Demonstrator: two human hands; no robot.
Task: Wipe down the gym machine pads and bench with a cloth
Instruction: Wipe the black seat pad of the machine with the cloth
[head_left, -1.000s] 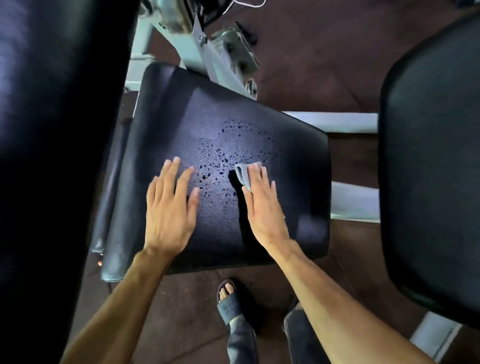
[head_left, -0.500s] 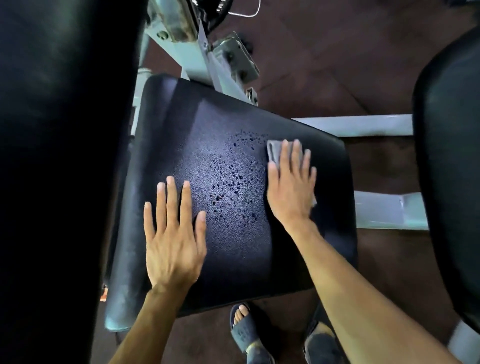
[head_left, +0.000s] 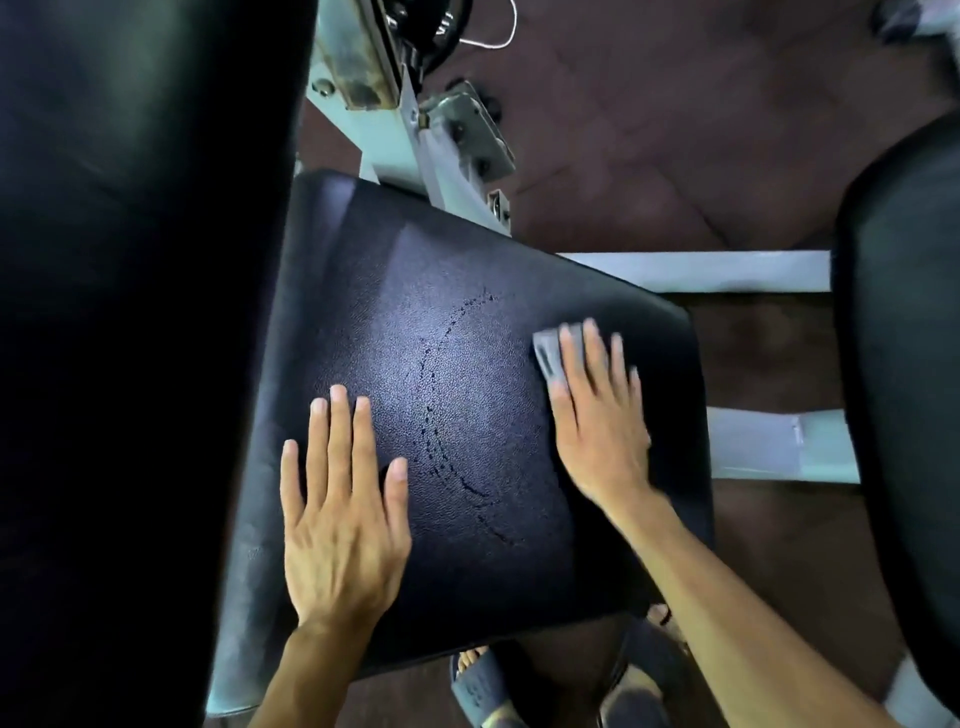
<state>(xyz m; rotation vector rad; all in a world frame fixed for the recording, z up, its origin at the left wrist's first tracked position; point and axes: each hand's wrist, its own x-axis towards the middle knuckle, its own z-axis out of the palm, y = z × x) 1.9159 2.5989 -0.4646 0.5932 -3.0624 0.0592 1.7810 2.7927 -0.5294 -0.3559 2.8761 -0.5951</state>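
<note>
A black padded seat (head_left: 395, 291) fills the middle of the head view. Thin curved lines of droplets (head_left: 441, 415) run down its centre. My right hand (head_left: 597, 415) lies flat on the seat's right part, pressing a small grey cloth (head_left: 548, 353) whose corner shows at my fingertips. My left hand (head_left: 343, 509) rests flat with fingers spread on the seat's near left part, holding nothing. A tall black back pad (head_left: 130, 312) stands along the left edge. Another black pad (head_left: 904, 364) rises at the right edge.
The machine's pale metal frame and bracket (head_left: 431, 130) rise behind the seat, with white frame bars (head_left: 727, 270) running right. Brown floor (head_left: 675, 130) lies beyond. My sandalled feet (head_left: 478, 680) stand just below the seat's front edge.
My right hand swept the cloth across the seat; the scattered droplets are gone, leaving thin curved streaks. My left hand stayed flat. The view shifted closer to the seat.
</note>
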